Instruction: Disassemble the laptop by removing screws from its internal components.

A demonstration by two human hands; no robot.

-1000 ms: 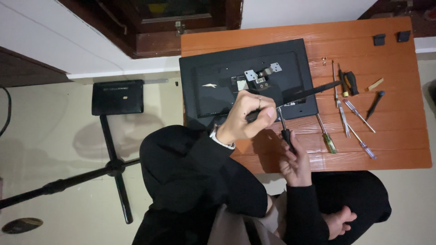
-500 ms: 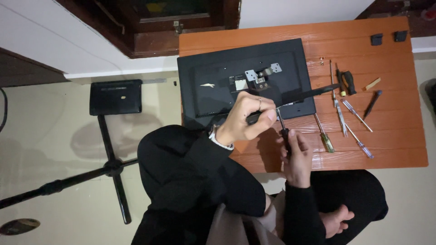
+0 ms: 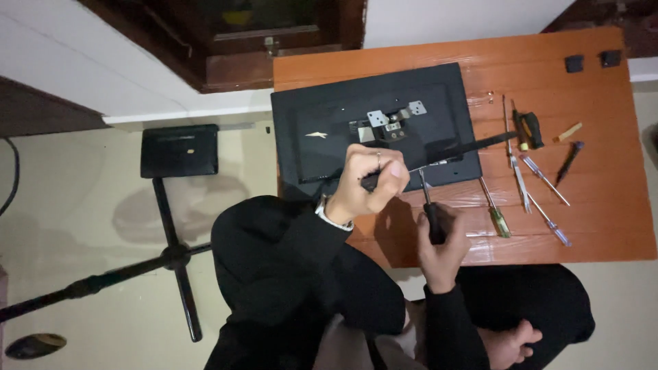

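Below us: we look straight down at a low orange-brown table [image 3: 589, 226] with a black monitor [image 3: 322, 154] lying face down on it, back panel up.
Left hand: our left hand [image 3: 370, 183] is curled tight around the end of a long black bar-like tool [image 3: 466, 146] that runs across the monitor's lower edge toward the right.
Right hand: our right hand [image 3: 439, 250] is closed on the black handle of a screwdriver [image 3: 430, 212], its shaft pointing up at the monitor's bottom edge, just beside the left hand.
Monitor back: a small metal bracket [image 3: 392, 120] sits near the middle — grey plates, pale against the black; a thin pale sticker [image 3: 316, 135] lies left of it, too small to read.
In the way: the left hand and wrist cover the spot where both tools meet the casing, so we cannot tell what the tip touches.
Right of the monitor: loose tools in a row — a green-handled screwdriver [image 3: 497, 218], two slim clear-handled ones [image 3: 545, 179], a yellow-and-black handled tool [image 3: 526, 130], a dark pen-like driver [image 3: 568, 162].
Far corner: two small black blocks [image 3: 574, 64] near the table's edge.
Floor: a black stand with a square plate [image 3: 179, 151] lies left of the table.
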